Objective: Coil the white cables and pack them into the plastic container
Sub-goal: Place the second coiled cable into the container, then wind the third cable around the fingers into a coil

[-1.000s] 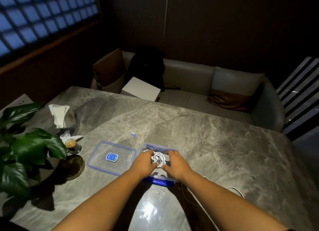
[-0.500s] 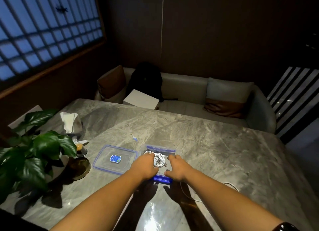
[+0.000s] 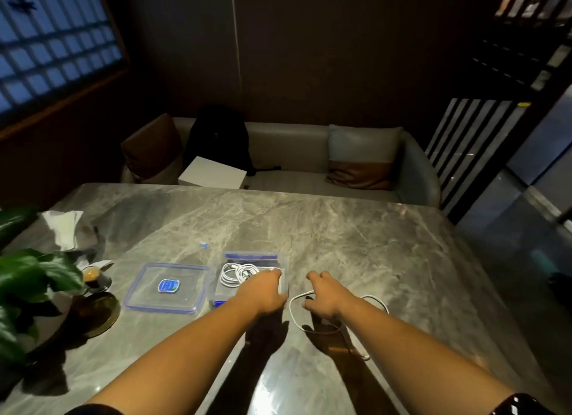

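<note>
On the grey marbled bench (image 3: 325, 228) stood a clear plastic container (image 3: 280, 261) with blue clips, near the person's edge and a little left of centre. A coiled white cable (image 3: 238, 273) lay inside it, towards its far left part. The left hand (image 3: 263, 292) rested over the container's near right corner, its fingers curled around the right rim, so it seemed to grip the container's edge; the blur there made the exact hold hard to read.

Just right of the container, a loose white cable (image 3: 294, 309) lay on the bench in an open loop, running under the right wrist and trailing off to the right and towards the person. The right hand (image 3: 323, 294) was over this loose cable with its fingers curled downward, the fingertips at the cable's upper bend; whether they actually pinched it I could not tell.

The container's lid (image 3: 168, 287), clear with a blue rim and a blue label in its middle, lay flat on the bench just left of the container. Further left stood a small glass (image 3: 93, 276) with an amber top, a round dark tray (image 3: 99, 314), a leafy plant (image 3: 28, 278) and a white tissue (image 3: 63, 228). A small blue-and-white bit (image 3: 203, 245) lay beyond the lid. Behind the bench a sofa (image 3: 414, 166) carried cushions, a dark backpack (image 3: 219, 135) and a white box (image 3: 213, 174).
</note>
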The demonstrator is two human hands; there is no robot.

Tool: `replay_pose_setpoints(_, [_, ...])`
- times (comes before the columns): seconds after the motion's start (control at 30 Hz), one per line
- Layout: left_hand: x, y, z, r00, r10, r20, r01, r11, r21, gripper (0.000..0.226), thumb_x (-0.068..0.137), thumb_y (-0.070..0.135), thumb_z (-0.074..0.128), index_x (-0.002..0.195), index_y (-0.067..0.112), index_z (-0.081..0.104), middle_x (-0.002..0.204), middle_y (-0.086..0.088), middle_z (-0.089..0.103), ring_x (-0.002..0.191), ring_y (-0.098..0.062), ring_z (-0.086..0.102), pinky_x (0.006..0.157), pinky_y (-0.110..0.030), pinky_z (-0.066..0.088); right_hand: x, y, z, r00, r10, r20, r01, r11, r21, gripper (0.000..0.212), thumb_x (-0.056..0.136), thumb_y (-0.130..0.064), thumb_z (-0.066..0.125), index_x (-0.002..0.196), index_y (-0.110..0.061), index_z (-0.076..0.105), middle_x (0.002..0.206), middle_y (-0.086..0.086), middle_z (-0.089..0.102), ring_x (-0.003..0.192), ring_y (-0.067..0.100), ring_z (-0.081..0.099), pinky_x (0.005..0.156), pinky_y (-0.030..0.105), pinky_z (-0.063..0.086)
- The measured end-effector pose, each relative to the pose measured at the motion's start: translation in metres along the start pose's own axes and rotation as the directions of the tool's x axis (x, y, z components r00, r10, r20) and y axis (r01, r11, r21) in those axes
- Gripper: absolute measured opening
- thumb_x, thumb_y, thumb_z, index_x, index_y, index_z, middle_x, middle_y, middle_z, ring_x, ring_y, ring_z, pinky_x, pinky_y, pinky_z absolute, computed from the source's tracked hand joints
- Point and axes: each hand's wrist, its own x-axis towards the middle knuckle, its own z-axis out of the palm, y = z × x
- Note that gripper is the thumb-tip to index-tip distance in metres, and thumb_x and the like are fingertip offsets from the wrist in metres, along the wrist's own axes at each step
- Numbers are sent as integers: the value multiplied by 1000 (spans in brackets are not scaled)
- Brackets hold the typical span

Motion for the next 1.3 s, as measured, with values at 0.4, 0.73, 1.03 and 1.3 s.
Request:
replay_pose_setpoints(0.4, [23,81,48,987,83,137,-82,997,-12,52,88,34,63,134,13,51,136,-13,57,123,-30,55,100,-35,45,-45,109,6,982,187,-30,-184,980,71,61,84,-41,65,135,-17,42,134,15,46,123,35,51,99,37,45])
replay_pose_setpoints(0.73, [27,95,79,969,115,219,-108,993,-40,52,90,28,60,138,11,50,137,-10,59,123,-27,57,103,-32,45,-50,143,27,982,191,3,-188,961,205,62,82,-36,69,135,-19,43,135,12,43,120,29,56,99,38,49])
replay_pose_setpoints(1.03, [23,92,110,949,157,273,-116,980,-161,38,88,19,63,124,9,59,122,-9,68,112,-25,64,97,-30,49,-51,148,61,978,195,-69,-172,952,252,48,84,-33,64,128,-17,52,126,7,52,110,25,58,93,32,48])
replay_pose_setpoints(1.3, [36,107,132,937,222,268,-178,967,-181,21,84,18,66,105,13,66,111,-5,65,102,-24,64,92,-38,52,-60,166,73,948,253,-195,-170,916,363,36,82,-28,69,114,-20,57,112,1,54,87,16,57,82,30,50])
